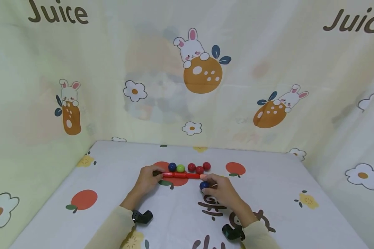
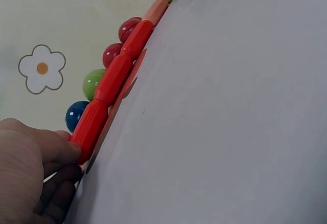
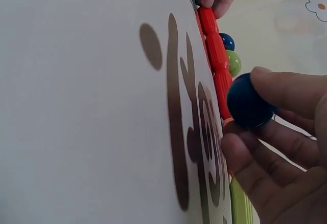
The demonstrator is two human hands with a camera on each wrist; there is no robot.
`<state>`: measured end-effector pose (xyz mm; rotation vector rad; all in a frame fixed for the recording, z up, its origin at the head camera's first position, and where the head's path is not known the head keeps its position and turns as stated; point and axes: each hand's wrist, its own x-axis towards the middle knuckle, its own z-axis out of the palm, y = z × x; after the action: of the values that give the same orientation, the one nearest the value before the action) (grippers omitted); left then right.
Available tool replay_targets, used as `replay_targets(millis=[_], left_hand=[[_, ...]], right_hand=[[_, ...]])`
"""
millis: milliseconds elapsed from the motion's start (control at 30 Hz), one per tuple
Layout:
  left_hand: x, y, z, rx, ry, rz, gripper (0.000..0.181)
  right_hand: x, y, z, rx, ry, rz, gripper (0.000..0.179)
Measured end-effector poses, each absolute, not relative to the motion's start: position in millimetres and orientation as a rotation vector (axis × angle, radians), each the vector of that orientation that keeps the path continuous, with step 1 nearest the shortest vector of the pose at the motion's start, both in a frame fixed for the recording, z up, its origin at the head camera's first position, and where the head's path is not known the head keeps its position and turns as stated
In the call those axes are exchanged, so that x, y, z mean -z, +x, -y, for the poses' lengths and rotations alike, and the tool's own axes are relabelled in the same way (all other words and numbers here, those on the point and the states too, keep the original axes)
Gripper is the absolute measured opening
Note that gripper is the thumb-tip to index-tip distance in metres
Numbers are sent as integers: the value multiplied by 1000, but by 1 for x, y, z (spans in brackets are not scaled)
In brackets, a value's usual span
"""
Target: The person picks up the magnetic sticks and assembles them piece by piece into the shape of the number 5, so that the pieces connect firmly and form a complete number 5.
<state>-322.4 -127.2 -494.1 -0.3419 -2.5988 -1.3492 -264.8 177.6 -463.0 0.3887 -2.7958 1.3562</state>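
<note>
My left hand (image 1: 147,180) pinches the left end of a segmented plastic stick (image 1: 177,175), which lies on the tablecloth. Most of its ribbed sections are red; beyond them come a salmon section (image 2: 155,12) and a light green section (image 3: 241,203). Between thumb and fingers, my right hand (image 1: 223,191) holds a dark blue ball (image 3: 250,101) in front of the stick's right part. Behind the stick sit another blue ball (image 1: 172,167), a green ball (image 1: 180,168) and several red balls (image 1: 191,167). The right hand hides part of the stick's right end.
A white tablecloth (image 1: 112,183) with printed fruit and brown lettering covers the table. Patterned curtains (image 1: 159,62) rise at the back and both sides. Black wrist cameras (image 1: 142,217) sit on both forearms.
</note>
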Motion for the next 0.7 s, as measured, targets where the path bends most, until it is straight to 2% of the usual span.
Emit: replay_targets(millis=[700], left_hand=[[497, -324, 129, 1365, -401, 2583, 19]], right_hand=[[468, -269, -178, -1312, 455, 2861, 45]])
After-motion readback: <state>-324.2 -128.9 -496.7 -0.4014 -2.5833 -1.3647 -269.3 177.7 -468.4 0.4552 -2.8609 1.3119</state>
